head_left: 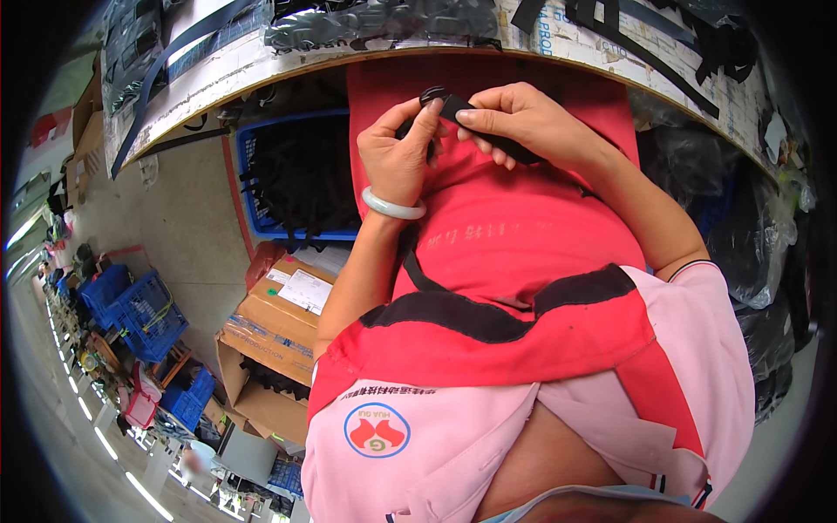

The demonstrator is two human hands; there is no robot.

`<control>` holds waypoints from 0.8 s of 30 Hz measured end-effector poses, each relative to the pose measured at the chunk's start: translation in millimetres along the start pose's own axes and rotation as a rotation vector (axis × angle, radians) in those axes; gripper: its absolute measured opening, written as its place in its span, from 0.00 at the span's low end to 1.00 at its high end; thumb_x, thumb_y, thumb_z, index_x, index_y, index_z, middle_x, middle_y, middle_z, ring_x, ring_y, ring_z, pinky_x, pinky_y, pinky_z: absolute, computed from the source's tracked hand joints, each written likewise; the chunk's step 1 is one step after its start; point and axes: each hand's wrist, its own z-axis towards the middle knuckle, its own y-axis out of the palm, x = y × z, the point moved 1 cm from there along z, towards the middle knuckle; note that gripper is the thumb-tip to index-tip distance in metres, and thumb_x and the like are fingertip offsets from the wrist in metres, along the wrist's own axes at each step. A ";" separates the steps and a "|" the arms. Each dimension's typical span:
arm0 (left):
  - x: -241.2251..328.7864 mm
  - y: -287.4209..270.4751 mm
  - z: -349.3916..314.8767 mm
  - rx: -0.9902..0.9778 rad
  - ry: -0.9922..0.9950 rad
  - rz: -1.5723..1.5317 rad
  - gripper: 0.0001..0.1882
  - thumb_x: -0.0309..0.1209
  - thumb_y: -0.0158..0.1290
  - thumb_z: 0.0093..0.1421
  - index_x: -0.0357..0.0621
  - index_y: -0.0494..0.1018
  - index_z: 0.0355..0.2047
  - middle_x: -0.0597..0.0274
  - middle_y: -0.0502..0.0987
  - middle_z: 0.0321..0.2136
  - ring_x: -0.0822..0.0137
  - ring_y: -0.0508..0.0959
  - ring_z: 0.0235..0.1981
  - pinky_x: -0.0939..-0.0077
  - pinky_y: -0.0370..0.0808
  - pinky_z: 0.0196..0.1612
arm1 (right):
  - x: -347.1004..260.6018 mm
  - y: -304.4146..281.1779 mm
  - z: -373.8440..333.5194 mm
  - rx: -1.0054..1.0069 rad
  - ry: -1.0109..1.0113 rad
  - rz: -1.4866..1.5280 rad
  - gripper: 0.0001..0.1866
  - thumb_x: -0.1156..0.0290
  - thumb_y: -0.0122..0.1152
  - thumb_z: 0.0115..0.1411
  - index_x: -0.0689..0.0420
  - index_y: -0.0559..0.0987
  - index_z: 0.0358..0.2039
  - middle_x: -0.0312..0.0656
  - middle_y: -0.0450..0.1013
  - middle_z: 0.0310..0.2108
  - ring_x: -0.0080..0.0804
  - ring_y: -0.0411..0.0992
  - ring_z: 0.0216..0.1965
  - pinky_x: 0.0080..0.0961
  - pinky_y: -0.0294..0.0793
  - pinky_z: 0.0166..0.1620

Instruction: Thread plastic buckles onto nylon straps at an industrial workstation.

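Observation:
Over my lap, just off the table's near edge, both hands hold a black strap (454,106). My left hand (399,148), with a pale bangle at its wrist, pinches the strap's rounded dark end between thumb and fingers. A hand's breadth to the right, my right hand (514,120) grips the strap with its thumb on top and its fingers curled beneath. More of the black piece shows under the right palm. Whether the rounded end is a buckle or a folded loop, I cannot tell. Beneath the hands lies a red apron (514,231).
The table (318,65) curves across the top, bearing black straps and plastic-wrapped black goods (379,24). At left below it stands a blue crate (247,187) of black straps, with an open cardboard box (270,318) nearer. Plastic bags (741,235) crowd the right side.

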 end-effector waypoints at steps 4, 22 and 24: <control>-10.1 6.7 -0.4 0.001 0.151 0.132 0.09 0.24 0.57 0.60 0.35 0.78 0.40 0.68 0.77 0.20 0.82 0.70 0.17 0.89 0.64 0.18 | 8.8 0.8 5.9 -0.018 -0.002 0.238 0.15 0.59 0.56 0.64 0.60 0.78 0.32 0.31 0.71 0.21 0.13 0.69 0.20 0.10 0.69 0.22; -22.2 -1.1 11.6 -0.064 0.703 0.535 0.14 0.17 0.57 0.52 0.37 0.76 0.41 0.56 0.76 0.25 0.64 0.76 0.22 0.76 0.71 0.25 | 25.9 -2.5 18.7 0.131 -0.098 0.443 0.17 0.55 0.59 0.62 0.57 0.74 0.38 0.34 0.73 0.23 0.17 0.71 0.20 0.12 0.71 0.22; -21.2 -1.1 8.5 -0.121 0.652 0.487 0.15 0.18 0.57 0.54 0.37 0.76 0.43 0.56 0.77 0.26 0.66 0.76 0.22 0.77 0.71 0.23 | 26.8 -8.8 19.0 0.018 -0.056 0.492 0.17 0.57 0.60 0.62 0.58 0.75 0.41 0.34 0.73 0.25 0.17 0.71 0.22 0.12 0.73 0.26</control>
